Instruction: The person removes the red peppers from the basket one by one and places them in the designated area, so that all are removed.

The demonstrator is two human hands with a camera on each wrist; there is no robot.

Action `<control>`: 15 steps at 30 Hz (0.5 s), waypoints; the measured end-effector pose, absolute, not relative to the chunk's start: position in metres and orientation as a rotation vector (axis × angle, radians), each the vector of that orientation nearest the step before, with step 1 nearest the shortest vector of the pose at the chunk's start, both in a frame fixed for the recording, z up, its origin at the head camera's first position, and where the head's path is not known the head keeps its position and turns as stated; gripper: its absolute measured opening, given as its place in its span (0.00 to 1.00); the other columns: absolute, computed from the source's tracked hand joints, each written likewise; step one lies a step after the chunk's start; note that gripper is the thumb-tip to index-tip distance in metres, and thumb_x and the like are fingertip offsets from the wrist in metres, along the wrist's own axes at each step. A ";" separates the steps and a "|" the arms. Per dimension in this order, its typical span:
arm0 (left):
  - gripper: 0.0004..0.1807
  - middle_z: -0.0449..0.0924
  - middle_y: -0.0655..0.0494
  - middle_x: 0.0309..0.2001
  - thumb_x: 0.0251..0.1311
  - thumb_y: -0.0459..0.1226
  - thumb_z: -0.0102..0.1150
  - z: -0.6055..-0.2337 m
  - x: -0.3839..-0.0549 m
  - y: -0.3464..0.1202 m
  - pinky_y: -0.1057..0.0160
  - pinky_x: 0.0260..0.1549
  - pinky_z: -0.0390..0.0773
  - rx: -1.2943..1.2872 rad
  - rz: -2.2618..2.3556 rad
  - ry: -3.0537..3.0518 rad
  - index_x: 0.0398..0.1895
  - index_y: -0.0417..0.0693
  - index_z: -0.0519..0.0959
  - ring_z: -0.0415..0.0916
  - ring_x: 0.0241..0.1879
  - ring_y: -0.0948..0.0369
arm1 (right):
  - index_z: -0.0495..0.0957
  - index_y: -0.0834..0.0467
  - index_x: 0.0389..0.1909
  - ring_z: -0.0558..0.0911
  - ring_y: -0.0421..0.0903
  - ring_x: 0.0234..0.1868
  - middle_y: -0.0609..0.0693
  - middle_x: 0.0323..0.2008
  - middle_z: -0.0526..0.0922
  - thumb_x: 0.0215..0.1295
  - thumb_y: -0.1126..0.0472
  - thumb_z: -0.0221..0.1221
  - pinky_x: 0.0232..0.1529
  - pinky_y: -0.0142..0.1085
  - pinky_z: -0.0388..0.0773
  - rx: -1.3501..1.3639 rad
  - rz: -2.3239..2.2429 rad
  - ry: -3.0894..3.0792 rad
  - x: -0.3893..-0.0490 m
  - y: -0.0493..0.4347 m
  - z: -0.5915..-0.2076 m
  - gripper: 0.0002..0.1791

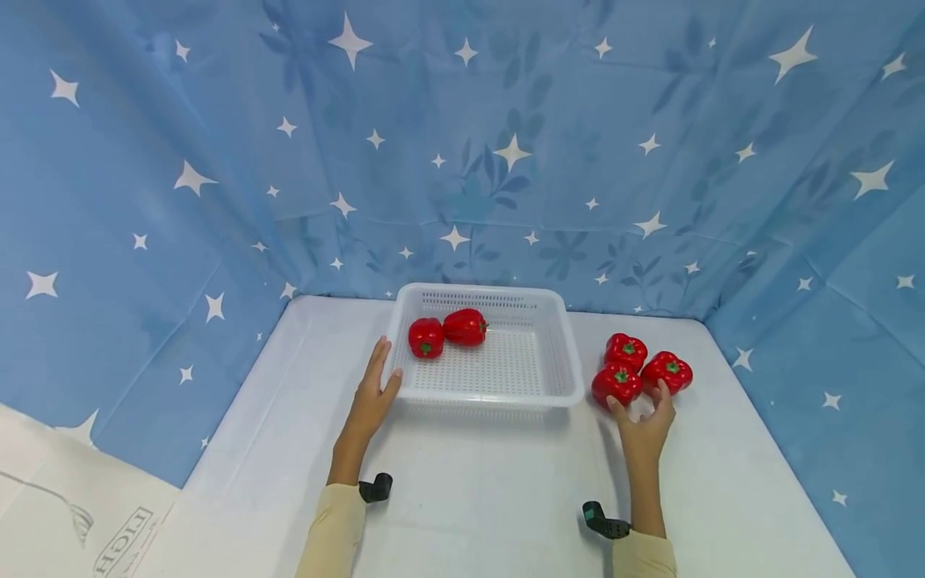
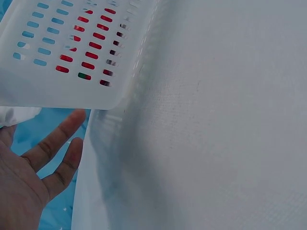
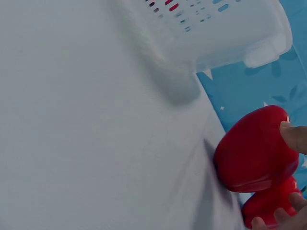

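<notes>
A white perforated plastic basket (image 1: 491,399) holds two red bell peppers, one (image 1: 426,339) upright-looking at the left and one (image 1: 462,327) on its side. Along the basket's left wall is my left hand (image 1: 370,405), fingers extended and spread; whether they touch the wall I cannot tell. Three more red bell peppers cluster right of the basket: a back one (image 1: 623,351), a near one (image 1: 614,385) and a right one (image 1: 665,372). My right hand (image 1: 645,433) reaches them with thumb and fingers apart. Its thumb (image 3: 295,138) touches the near pepper (image 3: 254,151); the fingers lie by the right pepper.
A white-covered table (image 1: 477,490) lies beneath everything. Blue curtains (image 1: 462,185) with white stars stand behind it and on both sides. Each wrist wears a black camera, one on the left (image 1: 376,487) and one on the right (image 1: 605,522).
</notes>
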State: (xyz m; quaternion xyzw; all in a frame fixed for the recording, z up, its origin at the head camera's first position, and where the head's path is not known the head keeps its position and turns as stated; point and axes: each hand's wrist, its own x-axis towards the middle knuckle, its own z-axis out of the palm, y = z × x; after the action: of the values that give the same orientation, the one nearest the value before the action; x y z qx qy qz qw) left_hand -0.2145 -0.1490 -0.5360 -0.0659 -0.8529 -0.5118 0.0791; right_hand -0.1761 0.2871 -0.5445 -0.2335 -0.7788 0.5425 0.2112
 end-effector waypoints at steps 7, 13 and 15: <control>0.35 0.40 0.70 0.79 0.72 0.51 0.45 -0.535 -0.213 -0.150 0.45 0.72 0.53 -0.167 -1.490 -2.585 0.78 0.62 0.48 0.40 0.79 0.57 | 0.50 0.50 0.76 0.55 0.53 0.74 0.56 0.72 0.55 0.58 0.58 0.68 0.67 0.59 0.65 -0.580 1.388 -2.106 -0.174 0.289 -0.527 0.49; 0.35 0.40 0.72 0.78 0.71 0.53 0.45 -0.533 -0.214 -0.150 0.45 0.72 0.54 -0.152 -1.439 -2.618 0.78 0.62 0.49 0.40 0.79 0.58 | 0.56 0.45 0.73 0.57 0.45 0.73 0.49 0.71 0.59 0.58 0.56 0.69 0.66 0.58 0.68 -0.571 1.380 -2.022 -0.181 0.292 -0.512 0.45; 0.36 0.40 0.72 0.78 0.71 0.54 0.45 -0.533 -0.214 -0.151 0.44 0.71 0.55 -0.147 -1.417 -2.635 0.78 0.63 0.48 0.41 0.79 0.57 | 0.58 0.45 0.72 0.58 0.44 0.73 0.48 0.70 0.59 0.58 0.55 0.69 0.65 0.58 0.69 -0.555 1.381 -2.010 -0.183 0.292 -0.507 0.43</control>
State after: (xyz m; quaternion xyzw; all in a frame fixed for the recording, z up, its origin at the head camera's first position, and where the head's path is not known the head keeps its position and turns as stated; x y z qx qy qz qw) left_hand -0.2135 -0.1506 -0.5325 -0.0489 -0.8774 -0.4717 0.0730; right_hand -0.1828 0.2922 -0.5068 -0.2107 -0.7628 0.5240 0.3150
